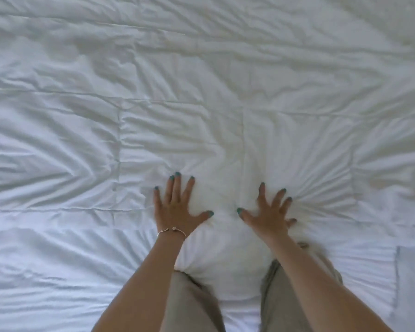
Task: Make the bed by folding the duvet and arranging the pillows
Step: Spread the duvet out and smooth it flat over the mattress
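2 hands are pressing flat on the duvet (201, 104): left hand (175, 207) and right hand (270, 215), fingers spread straight, gripping nothing.

My one camera sits on my head, looking forward and steeply down. It is close above the duvet (201, 92), which fills the frame.

Duvet (201, 92) spread across the whole view, left hand (175, 207) and right hand (268, 216) flat on it side by side, knees (192, 305) on the duvet behind them
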A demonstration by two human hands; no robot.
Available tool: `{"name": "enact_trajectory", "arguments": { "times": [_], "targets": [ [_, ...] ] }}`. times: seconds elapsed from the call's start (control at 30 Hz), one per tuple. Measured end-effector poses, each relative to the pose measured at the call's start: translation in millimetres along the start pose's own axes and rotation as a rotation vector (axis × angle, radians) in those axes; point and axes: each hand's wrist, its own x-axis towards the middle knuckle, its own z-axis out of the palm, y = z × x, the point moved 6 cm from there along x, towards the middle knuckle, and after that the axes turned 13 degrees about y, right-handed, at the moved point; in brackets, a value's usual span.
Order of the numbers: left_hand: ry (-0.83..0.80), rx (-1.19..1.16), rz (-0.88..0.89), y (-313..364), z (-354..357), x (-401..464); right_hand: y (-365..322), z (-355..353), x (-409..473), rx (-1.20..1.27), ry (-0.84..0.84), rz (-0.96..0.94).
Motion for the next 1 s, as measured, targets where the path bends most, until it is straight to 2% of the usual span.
{"name": "enact_trajectory", "arguments": {
  "times": [0.23, 0.6, 0.73, 0.83, 1.0],
  "targets": [
    [0.023, -0.004, 0.106, -8, 19, 15, -16, 15, 27, -0.11, 0.014, 0.125],
    [0.13, -0.062, 0.127, -9, 34, 19, -8, 11, 33, -0.092, -0.076, 0.091],
    [0.175, -0.16, 0.123, -6, 36, 11, -4, 12, 39, -0.076, -0.123, 0.074],
    [0.233, -0.226, 0.109, 0, 34, 1, -1, 15, 44, -0.071, -0.133, 0.066],
    [0.28, -0.21, 0.109, 4, 39, 6, 1, 17, 52, -0.052, -0.103, 0.078]
  ]
}}
